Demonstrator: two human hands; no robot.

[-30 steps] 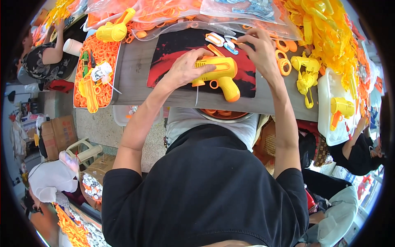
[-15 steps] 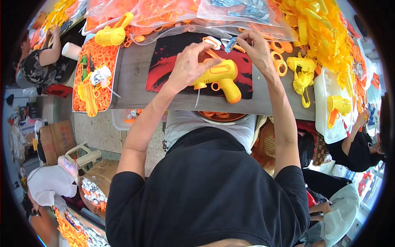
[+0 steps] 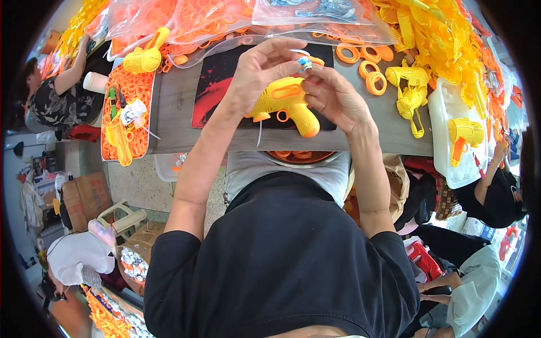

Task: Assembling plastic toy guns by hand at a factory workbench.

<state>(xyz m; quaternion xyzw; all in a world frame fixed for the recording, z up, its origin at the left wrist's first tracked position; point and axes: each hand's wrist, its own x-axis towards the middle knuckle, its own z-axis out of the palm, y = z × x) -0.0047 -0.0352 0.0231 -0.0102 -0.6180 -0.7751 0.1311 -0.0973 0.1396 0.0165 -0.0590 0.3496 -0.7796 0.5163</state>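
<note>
My left hand [image 3: 253,73] and my right hand [image 3: 340,98] meet above a dark mat with red patches [image 3: 211,93]. Fingertips of both hands pinch a small blue-and-white piece [image 3: 305,63]; its exact kind is too small to tell. Below them a yellow toy gun [image 3: 284,98] with an orange grip end lies on the mat, its handle pointing toward me. A thin pale tube [image 3: 260,135] hangs from it over the table. A white-and-orange part [image 3: 300,52] shows just behind the fingers, partly covered.
Orange rings [image 3: 372,79] lie right of the mat, near another yellow toy gun [image 3: 410,93]. A tray of orange rings [image 3: 151,132] stands left, a white bin [image 3: 468,174] right. Bags of orange parts [image 3: 208,22] and a yellow heap [image 3: 445,50] line the back. Other people work on both sides.
My right hand has moved left and nearer with the small blue piece, and my left fingers have come to it. The view has shifted slightly.
</note>
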